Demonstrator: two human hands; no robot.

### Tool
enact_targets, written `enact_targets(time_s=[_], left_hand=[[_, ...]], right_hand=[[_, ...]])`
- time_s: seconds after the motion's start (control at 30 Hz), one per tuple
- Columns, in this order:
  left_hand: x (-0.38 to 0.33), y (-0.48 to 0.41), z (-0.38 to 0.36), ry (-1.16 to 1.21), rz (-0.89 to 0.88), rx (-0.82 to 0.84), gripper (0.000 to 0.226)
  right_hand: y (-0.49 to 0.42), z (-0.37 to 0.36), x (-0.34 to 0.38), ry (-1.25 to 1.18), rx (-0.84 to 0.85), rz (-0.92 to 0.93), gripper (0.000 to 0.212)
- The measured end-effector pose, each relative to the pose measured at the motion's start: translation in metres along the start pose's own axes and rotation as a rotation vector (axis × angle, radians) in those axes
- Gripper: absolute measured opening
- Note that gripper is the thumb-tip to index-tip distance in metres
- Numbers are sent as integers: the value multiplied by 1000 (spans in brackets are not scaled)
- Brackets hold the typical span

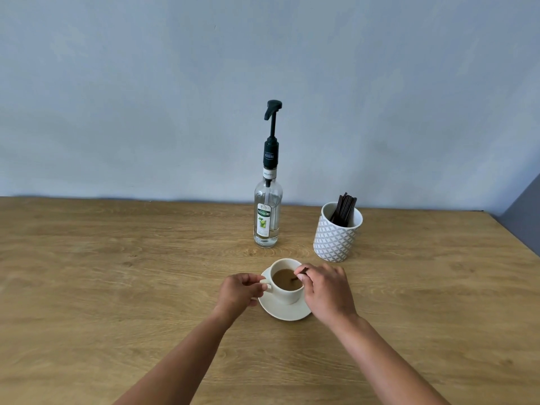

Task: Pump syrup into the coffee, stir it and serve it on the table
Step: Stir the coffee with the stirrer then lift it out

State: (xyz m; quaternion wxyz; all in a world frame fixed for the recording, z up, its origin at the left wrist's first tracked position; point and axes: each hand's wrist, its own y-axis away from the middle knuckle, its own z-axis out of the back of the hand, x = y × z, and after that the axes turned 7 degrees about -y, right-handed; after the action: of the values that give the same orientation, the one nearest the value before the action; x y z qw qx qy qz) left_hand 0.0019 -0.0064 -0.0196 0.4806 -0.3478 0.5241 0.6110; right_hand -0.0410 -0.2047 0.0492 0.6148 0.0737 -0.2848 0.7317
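A white cup (287, 293) of milky coffee (285, 279) stands on a white saucer (285, 312) in the middle of the wooden table (117, 273). My left hand (241, 293) pinches the cup's handle on its left side. My right hand (325, 287) holds a dark stir stick (298, 276) whose lower end dips into the coffee. Behind the cup stands a clear syrup bottle (266, 217) with a black pump (272, 112) on top, its spout pointing left.
A patterned white holder (336, 235) with several dark stir sticks (344, 209) stands to the right of the bottle. A blue-grey wall runs along the table's far edge. The table's right edge slants down at the far right.
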Motion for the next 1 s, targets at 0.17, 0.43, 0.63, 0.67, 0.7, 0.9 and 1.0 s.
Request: enact_targets(time_s=[0.17, 0.43, 0.63, 0.67, 0.7, 0.9, 1.0], left_hand=[[2, -1, 0, 5, 2, -3, 19], [3, -3, 0, -9, 6, 4, 16], [3, -3, 0, -12, 15, -2, 16], [3, -3, -1, -16, 16, 1, 16], [3, -3, -1, -20, 17, 2, 16], [2, -2, 0, -20, 20, 2, 14], [2, -2, 0, -27, 17, 0, 14]], right_hand=[[2, 0, 2, -45, 3, 28, 14], [-3, -2, 4, -33, -3, 9, 16], [-1, 0, 1, -13, -14, 26, 12], [-1, -1, 2, -35, -7, 32, 13], [-2, -2, 3, -56, 1, 34, 14], [-5, -5, 4, -43, 15, 15, 17], [-4, -2, 1, 6, -10, 9, 14]])
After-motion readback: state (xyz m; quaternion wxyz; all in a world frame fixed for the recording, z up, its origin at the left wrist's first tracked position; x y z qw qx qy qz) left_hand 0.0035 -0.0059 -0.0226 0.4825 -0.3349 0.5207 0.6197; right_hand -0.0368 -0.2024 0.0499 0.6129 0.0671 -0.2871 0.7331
